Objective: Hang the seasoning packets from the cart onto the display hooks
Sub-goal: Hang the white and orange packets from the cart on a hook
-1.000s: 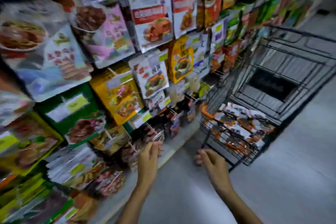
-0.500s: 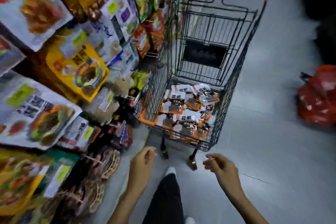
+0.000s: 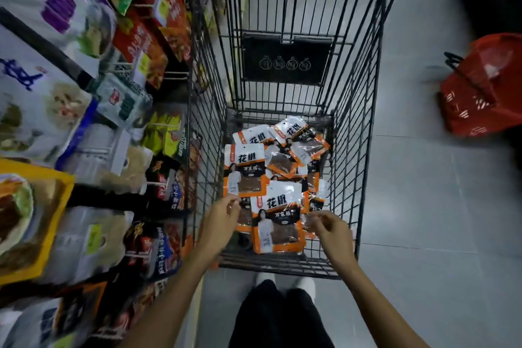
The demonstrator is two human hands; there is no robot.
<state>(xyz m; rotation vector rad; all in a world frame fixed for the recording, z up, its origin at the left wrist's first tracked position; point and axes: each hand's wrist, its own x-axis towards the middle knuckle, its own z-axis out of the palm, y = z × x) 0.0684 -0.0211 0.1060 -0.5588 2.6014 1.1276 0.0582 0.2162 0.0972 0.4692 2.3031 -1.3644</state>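
Note:
A black wire cart (image 3: 364,127) stands in front of me with several orange-and-white seasoning packets (image 3: 278,178) piled on its floor. Both my hands reach over the cart's near rim. My left hand (image 3: 219,220) hovers at the left edge of the nearest packet (image 3: 278,220), fingers loosely bent, and I cannot tell whether it touches. My right hand (image 3: 329,227) is at that packet's right edge, fingers curled over crinkled plastic, holding nothing that I can make out. The display hooks (image 3: 158,183) carry hanging packets on the left.
The shelf wall of hanging packets (image 3: 70,121) runs close along the cart's left side. A red shopping basket (image 3: 480,87) sits on the grey floor at right. My legs and white shoes (image 3: 282,285) stand just behind the cart.
My view swung from the shelf down onto the cart. Both hands moved forward over the cart's near rim, down to the nearest packets.

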